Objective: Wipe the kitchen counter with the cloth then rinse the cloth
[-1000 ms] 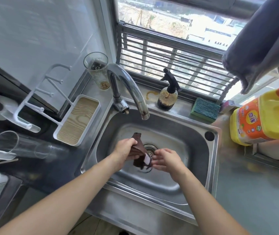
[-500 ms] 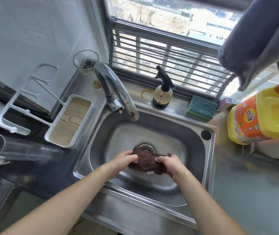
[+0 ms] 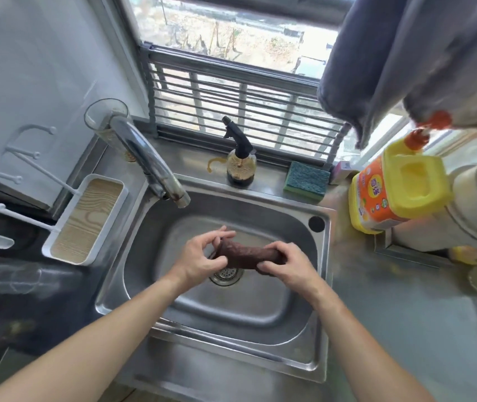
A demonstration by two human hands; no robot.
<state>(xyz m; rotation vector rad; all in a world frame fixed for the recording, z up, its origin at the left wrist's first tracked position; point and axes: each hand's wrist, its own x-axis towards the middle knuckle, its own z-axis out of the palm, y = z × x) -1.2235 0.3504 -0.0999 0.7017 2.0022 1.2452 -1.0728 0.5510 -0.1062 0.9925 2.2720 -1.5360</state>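
A dark brown cloth (image 3: pixel 247 255), rolled into a thick horizontal bundle, hangs over the steel sink (image 3: pixel 322 285) just above the drain (image 3: pixel 227 274). My left hand (image 3: pixel 201 256) grips its left end with the fingers partly spread. The right end of the cloth sits inside my right hand (image 3: pixel 286 266), whose fingers are curled around it. The chrome faucet (image 3: pixel 150 162) reaches over the basin's back left corner; no water runs from it.
A spray bottle (image 3: pixel 240 161) and a green sponge (image 3: pixel 305 181) sit on the ledge behind the sink. A yellow and orange detergent jug (image 3: pixel 391 192) stands at the right. A white wood-look tray (image 3: pixel 86 219) lies left. Grey towels (image 3: pixel 405 59) hang top right.
The cloth went from hanging bunched in my left hand to being rolled and stretched sideways between both hands. The view shifted, so the sink now sits further right in frame.
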